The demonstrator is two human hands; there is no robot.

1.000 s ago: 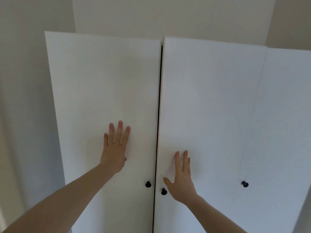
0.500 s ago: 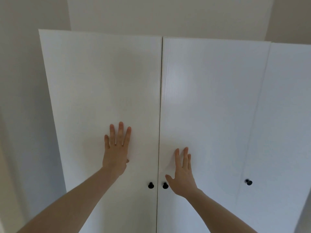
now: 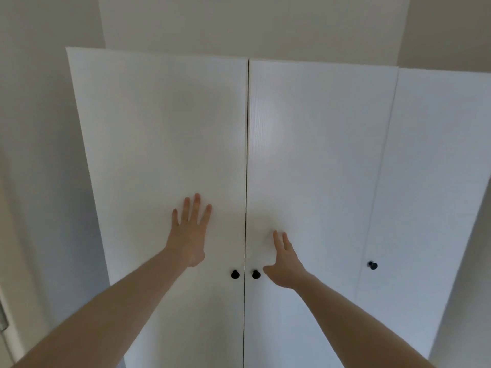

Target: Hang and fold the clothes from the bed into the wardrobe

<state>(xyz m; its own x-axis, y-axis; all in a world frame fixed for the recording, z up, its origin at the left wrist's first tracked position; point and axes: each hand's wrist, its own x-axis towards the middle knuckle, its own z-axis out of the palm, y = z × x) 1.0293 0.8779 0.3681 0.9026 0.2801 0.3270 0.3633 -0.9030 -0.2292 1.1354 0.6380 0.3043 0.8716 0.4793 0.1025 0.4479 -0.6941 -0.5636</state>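
A tall white wardrobe fills the view, its doors closed and flush. My left hand lies flat with spread fingers on the left door, above a small black knob. My right hand is open against the middle door, its fingers lifting a little, just right of a second black knob. Neither hand holds anything. No clothes and no bed are in view.
A third door with its own black knob stands at the right. Plain beige walls flank the wardrobe on both sides and above. A door-frame edge shows at the far lower left.
The gap between the left and middle doors has closed; both now sit flush. My right hand has eased back slightly, fingers less flat than before.
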